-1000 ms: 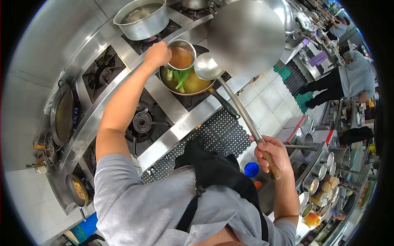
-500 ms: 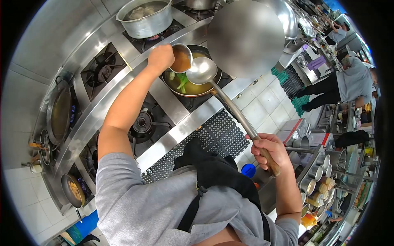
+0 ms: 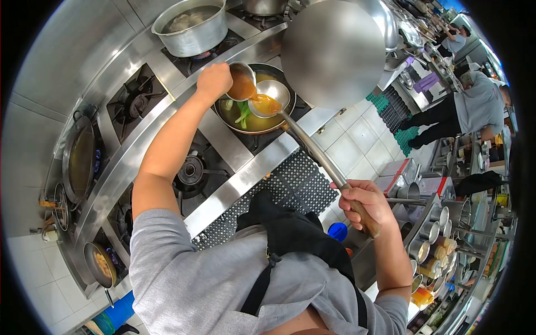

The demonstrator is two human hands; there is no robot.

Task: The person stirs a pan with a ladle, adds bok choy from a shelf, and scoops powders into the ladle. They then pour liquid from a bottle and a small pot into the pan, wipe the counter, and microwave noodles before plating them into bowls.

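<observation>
My left hand (image 3: 214, 81) is closed on a small metal container (image 3: 241, 82) of orange-brown liquid, tipped to the right over a pan. Liquid runs from its lip into the bowl of a long-handled ladle (image 3: 276, 92), where an orange pool (image 3: 267, 104) lies. The fingers of my right hand (image 3: 365, 205) wrap round the ladle's wooden grip. Beneath both is the pan (image 3: 258, 131), holding yellowish liquid and green leafy vegetable (image 3: 243, 113). The container's handle, if any, is hidden by my left hand.
A large pot (image 3: 192, 42) of liquid stands on a burner behind. A wok (image 3: 81, 156) and a small frying pan (image 3: 103, 268) sit at the left. An unlit-looking burner (image 3: 191, 172) is beside my left forearm. A co-worker (image 3: 480, 109) stands at the right; shelves hold several containers (image 3: 430, 234).
The container has tipped further, and liquid now pours into the ladle, whose bowl was bare before. The ladle's bowl has turned upward a little. My left hand has shifted slightly left.
</observation>
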